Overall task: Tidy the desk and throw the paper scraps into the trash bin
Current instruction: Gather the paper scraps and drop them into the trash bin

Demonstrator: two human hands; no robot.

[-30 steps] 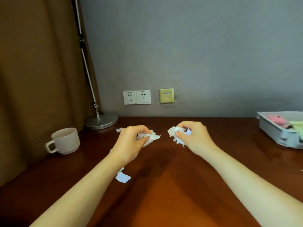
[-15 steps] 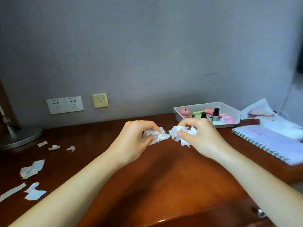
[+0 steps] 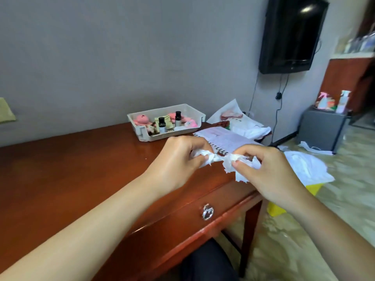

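Note:
My left hand (image 3: 178, 159) is closed on a crumpled bunch of white paper scraps (image 3: 204, 156) above the right end of the brown desk (image 3: 81, 169). My right hand (image 3: 269, 171) pinches a second bunch of torn white scraps (image 3: 231, 162), and the two bunches touch between my hands. Just past my right hand, on the floor beside the desk, stands a yellow trash bin (image 3: 313, 188) lined with a white bag (image 3: 304, 169). My right forearm hides part of the bin.
A white tray (image 3: 142, 130) of small bottles and pink toys sits at the desk's back right, with a spiral notebook (image 3: 223, 138) and loose white papers (image 3: 243, 122) beside it. A drawer with a metal ring pull (image 3: 208, 212) faces me. A wall TV (image 3: 290, 35) and grey cabinet (image 3: 322, 130) stand right.
My view has swung right, from the lamp, cup and loose scraps to the desk's right end and the bin. Both hands have kept their scraps and come together near the desk's right edge.

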